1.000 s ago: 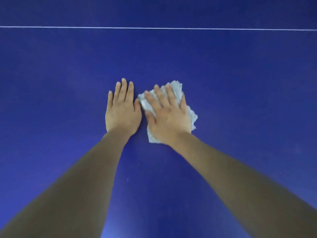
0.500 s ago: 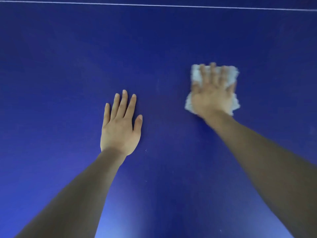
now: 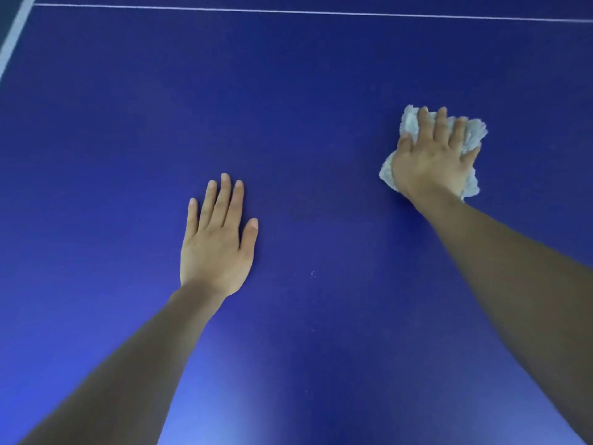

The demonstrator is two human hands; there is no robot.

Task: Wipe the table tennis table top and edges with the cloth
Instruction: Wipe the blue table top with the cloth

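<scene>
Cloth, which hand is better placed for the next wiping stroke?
Right. The right hand presses the cloth onto the table top; the left hand rests flat and bare on the surface, apart from the cloth.

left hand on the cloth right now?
No. The left hand lies flat on the bare blue table top, well apart from the cloth, which sits under the right hand.

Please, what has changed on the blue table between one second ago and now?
The right hand, pressing the crumpled white cloth flat, slid it to the right, from beside the left hand to well apart from it. Nothing was taken hold of or let go. The left hand still lies open and flat on the dark blue table tennis table top; the cloth stays under the right palm.
</scene>
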